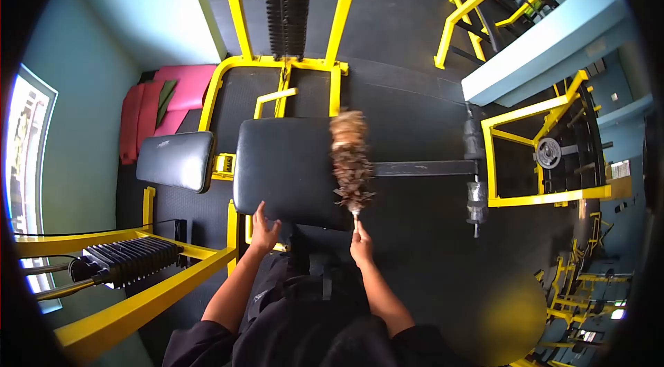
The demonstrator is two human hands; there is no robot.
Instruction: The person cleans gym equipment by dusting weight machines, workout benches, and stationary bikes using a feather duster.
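Observation:
My right hand (361, 246) is closed around the thin handle of a feather duster (351, 156). The duster's brown and tan feathers point away from me and lie over the right end of a black padded seat (285, 166), slightly blurred. At the seat's near edge is my left hand (264, 230), its fingers apart and holding nothing; the fingertips seem to touch the padding. To the left of the seat stands a smaller black backrest pad (176, 160) on the same yellow-framed machine.
Behind the seat rises a weight stack (287, 21) between yellow uprights. Another stack (131, 261) in a yellow frame is close on my left. A bar with foam rollers (476, 201) extends right. Pink mats (187, 87) lie by the wall, and a pillar (539, 42) stands at right.

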